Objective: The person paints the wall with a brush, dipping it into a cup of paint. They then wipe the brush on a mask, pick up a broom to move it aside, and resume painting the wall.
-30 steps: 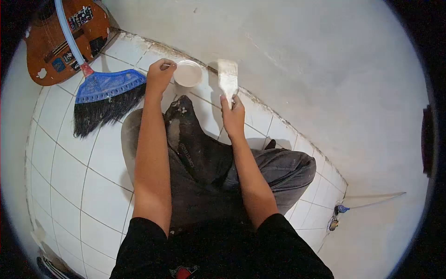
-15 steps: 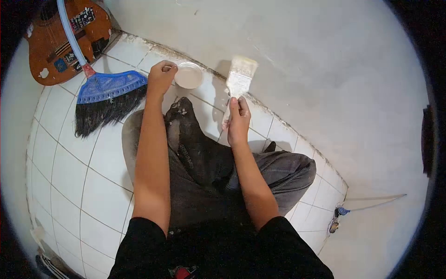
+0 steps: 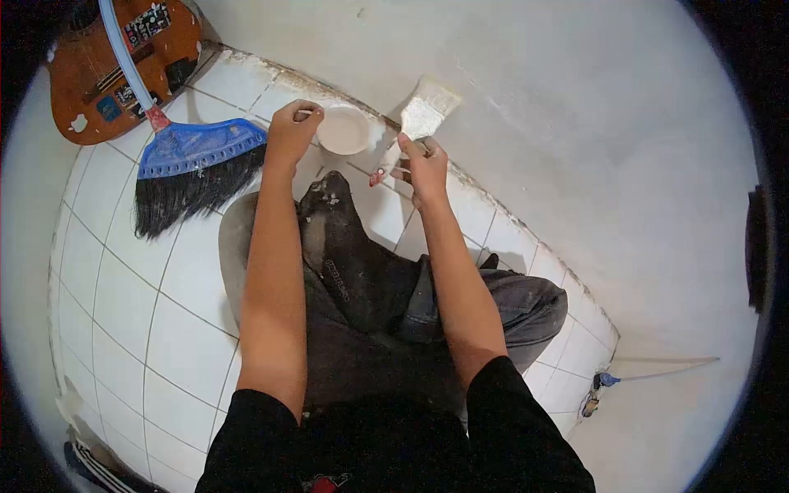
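My left hand (image 3: 295, 130) pinches the near-left rim of a small round tub (image 3: 345, 153) holding pale, whitish paint. The tub is close to the foot of the wall, over the white floor tiles. A wide flat paintbrush (image 3: 423, 113) is in my right hand (image 3: 426, 167), gripped near the middle of its handle. Its pale bristles point up and to the right, overlapping the wall in this view. The red-tipped handle end slants down to the left, between my right hand and the tub.
A blue broom (image 3: 201, 148) with black bristles lies left of my left arm, its pole crossing a brown guitar (image 3: 123, 70). The grey-white wall (image 3: 575, 148) rises on the right. My crossed legs (image 3: 362, 304) occupy the middle. A blue tap or valve (image 3: 606, 379) sits low at the right.
My right hand has moved up slightly, and the brush has tilted so its handle end swings up and left. The tub and my left hand have shifted a little right in view.
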`<state>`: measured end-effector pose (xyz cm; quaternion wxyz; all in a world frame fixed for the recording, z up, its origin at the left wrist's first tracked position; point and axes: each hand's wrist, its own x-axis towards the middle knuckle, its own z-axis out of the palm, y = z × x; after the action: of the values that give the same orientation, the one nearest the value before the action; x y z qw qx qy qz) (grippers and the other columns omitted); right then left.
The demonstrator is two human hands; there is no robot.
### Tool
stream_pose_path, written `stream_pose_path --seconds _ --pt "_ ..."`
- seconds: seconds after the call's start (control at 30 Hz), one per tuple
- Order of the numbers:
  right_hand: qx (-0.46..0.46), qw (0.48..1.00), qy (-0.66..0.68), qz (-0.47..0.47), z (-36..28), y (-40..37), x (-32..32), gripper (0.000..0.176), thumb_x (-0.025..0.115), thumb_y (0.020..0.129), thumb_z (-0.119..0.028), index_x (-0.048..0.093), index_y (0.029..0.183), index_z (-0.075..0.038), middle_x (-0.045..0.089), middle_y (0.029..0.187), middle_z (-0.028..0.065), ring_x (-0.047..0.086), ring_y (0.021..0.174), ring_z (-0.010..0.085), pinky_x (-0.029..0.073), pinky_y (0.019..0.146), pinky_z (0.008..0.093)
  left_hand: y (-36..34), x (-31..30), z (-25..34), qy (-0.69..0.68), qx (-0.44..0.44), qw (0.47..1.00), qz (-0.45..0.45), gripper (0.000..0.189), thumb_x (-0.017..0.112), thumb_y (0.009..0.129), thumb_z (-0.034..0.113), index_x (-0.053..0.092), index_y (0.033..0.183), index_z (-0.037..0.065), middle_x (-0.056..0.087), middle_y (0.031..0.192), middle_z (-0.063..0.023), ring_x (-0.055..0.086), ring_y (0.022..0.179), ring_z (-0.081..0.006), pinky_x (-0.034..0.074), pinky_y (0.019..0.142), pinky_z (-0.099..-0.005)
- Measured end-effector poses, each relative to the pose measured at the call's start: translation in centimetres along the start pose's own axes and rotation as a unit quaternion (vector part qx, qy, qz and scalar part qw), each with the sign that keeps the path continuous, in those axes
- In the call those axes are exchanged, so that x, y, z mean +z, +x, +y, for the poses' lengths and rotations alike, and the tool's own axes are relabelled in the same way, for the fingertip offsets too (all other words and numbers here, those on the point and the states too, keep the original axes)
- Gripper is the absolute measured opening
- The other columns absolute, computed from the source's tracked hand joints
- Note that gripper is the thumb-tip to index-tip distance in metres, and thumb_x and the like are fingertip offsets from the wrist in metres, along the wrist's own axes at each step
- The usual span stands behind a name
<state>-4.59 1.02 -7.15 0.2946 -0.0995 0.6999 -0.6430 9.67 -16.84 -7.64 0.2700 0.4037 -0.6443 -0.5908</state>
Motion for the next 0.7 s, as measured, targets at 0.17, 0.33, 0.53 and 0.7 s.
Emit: stream_pose_path --seconds 0.17,0.33,0.53,0.7 --pt "0.068 0.997 0.025 -0.022 1.3 -0.7 0.1 0.025 0.068 0.086 -0.019 0.055 0.094 0.001 0.061 0.079 0.0096 0.063 0.062 0.0183 0.054 0.05 0.0303 0.3 0.0 -0.6 -0.013 0.006 1.0 -0.013 0.022 0.065 0.088 0.023 0.068 0.1 0.004 0.063 0.079 -0.0035 0.054 0.073 -0.0117 0.044 0.068 -0.0268" --pt "0.131 0.987 0.01 -0.091 2.3 -2.5 -1.8 0.023 0.066 0.088 -0.02 0.053 0.094 -0.002 0.065 0.081 0.0102 0.062 0.064 0.0161 0.048 0.047 0.0279 0.3 0.3 -0.2 -0.06 -0.001 0.998 -0.007 0.02 0.066 0.084 0.019 0.069 0.096 0.002 0.063 0.076 -0.0045 0.054 0.07 -0.0113 0.042 0.064 -0.027" --pt "-0.003 0.993 0.068 -0.098 0.6 -4.3 -1.6 0.028 0.064 0.092 -0.022 0.051 0.105 -0.002 0.069 0.094 0.0129 0.067 0.076 0.0204 0.055 0.062 0.0313 0.4 0.1 -0.8 -0.035 -0.004 0.999 -0.001 0.02 0.066 0.084 0.018 0.069 0.096 0.002 0.059 0.072 -0.0023 0.051 0.067 -0.0103 0.04 0.061 -0.0262" --pt "-0.065 0.994 0.045 -0.07 1.3 -1.8 -1.3 0.028 0.064 0.091 -0.021 0.052 0.108 -0.002 0.068 0.09 0.0113 0.066 0.074 0.0185 0.053 0.06 0.0304 0.7 0.3 -1.4 -0.055 0.011 0.998 -0.015 0.021 0.066 0.084 0.018 0.069 0.097 0.002 0.061 0.074 -0.0027 0.051 0.068 -0.0101 0.04 0.061 -0.0257"
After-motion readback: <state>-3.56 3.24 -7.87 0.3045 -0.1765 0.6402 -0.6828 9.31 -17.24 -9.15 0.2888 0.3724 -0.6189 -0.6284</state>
